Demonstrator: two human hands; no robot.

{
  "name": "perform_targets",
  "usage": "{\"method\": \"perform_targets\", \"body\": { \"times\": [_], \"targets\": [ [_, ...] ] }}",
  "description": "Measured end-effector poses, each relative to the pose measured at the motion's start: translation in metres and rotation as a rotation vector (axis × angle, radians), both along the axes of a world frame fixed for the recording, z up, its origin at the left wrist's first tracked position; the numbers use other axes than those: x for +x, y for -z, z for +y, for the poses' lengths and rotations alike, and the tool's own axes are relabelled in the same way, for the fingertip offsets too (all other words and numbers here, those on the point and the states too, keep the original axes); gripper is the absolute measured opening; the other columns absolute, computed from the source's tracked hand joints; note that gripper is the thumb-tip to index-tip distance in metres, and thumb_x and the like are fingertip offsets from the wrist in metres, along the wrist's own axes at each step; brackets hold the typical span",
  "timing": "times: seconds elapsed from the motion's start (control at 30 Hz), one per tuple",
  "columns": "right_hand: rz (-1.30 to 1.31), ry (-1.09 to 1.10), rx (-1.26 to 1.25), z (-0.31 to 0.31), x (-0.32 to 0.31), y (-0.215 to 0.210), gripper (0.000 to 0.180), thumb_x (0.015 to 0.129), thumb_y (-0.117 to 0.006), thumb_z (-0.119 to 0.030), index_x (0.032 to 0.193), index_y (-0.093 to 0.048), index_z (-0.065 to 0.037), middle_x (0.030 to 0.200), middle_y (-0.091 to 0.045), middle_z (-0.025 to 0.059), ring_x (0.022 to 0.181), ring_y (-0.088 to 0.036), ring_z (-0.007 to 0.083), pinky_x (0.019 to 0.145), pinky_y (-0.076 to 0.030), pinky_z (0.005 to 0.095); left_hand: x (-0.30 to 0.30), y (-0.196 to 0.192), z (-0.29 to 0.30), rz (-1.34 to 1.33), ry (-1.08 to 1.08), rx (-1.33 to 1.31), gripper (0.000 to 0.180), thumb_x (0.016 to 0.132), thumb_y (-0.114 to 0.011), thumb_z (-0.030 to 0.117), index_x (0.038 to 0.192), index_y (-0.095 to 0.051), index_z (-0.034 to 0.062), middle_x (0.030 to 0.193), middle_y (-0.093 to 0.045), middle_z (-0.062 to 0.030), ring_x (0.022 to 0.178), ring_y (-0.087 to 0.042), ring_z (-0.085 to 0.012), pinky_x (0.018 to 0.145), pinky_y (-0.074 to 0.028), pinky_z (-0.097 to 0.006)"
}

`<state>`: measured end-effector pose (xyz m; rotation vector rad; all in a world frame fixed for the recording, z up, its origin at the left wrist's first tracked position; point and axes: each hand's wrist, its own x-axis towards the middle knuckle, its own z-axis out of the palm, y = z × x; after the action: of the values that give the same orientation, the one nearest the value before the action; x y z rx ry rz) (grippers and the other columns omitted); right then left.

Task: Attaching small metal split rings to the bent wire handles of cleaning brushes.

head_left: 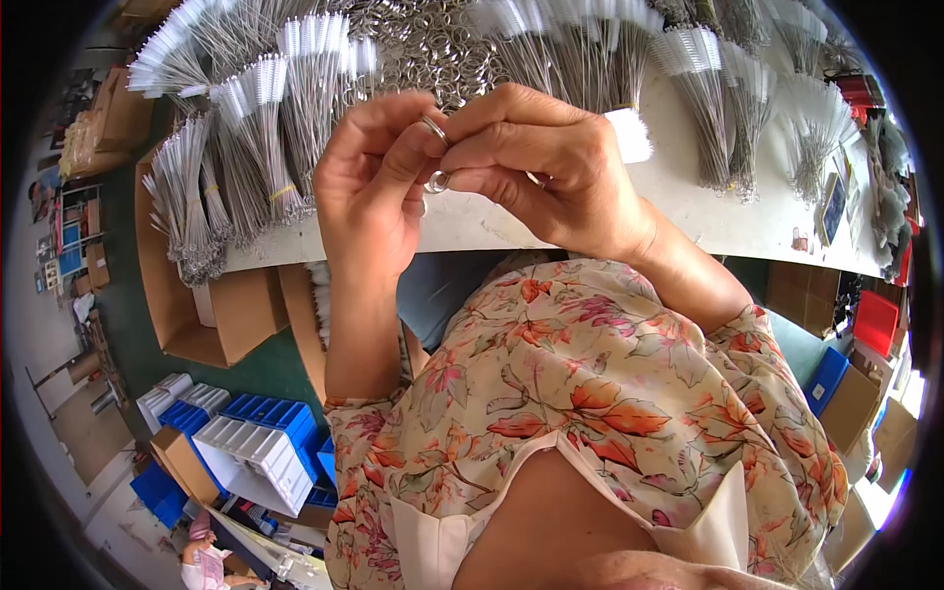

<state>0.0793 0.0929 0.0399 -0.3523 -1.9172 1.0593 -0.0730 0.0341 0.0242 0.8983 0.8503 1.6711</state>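
Over the near side of the white table, my two hands meet with their fingertips pinched. A shiny metal ring (434,130) sits in the fingers of my left hand (369,187), and the right index finger touches it. Just below it is a small metal loop (438,182), at the thumb tip of my right hand (551,162). A glint of metal shows between the right fingers. Past the back of that hand a white bristle head (629,136) sticks out; whether it joins the loop is hidden. Beyond the hands lies a heap of metal rings (423,49).
Bundles of wire-handled brushes (261,138) lie left of the ring heap, more brush bundles (703,108) right of it. A phone-like dark slab (833,206) is near the table's right end. Cardboard boxes (216,315) and blue and white bins (256,442) stand at lower left.
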Motion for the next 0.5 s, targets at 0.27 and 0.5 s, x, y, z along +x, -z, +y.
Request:
{"method": "perform_targets", "body": {
  "times": [0.27,0.5],
  "targets": [
    [0.025,-0.054,0.016,-0.002,0.003,-0.003,0.009,0.074,-0.068,-0.006,0.081,-0.066,-0.002,0.085,-0.062,0.0081,0.074,-0.062,0.0209,0.063,-0.051,0.0282,-0.002,-0.013,-0.007,0.36,-0.073,0.1,0.02,0.085,-0.058,0.002,0.105,-0.058,-0.0016,0.092,-0.061,-0.0115,0.078,-0.06,-0.0141,0.063,-0.053,-0.025],
    [-0.102,0.088,0.719,0.003,0.01,0.004,0.02,0.06,-0.067,-0.007,0.08,-0.067,-0.008,0.085,-0.061,-0.0025,0.059,-0.059,0.0113,0.049,-0.048,0.024,-0.022,-0.021,-0.01,0.145,0.327,-0.06,0.021,0.085,-0.057,0.004,0.105,-0.058,-0.0025,0.098,-0.062,-0.0145,0.088,-0.062,-0.0167,0.074,-0.055,-0.029]
  ]
}}
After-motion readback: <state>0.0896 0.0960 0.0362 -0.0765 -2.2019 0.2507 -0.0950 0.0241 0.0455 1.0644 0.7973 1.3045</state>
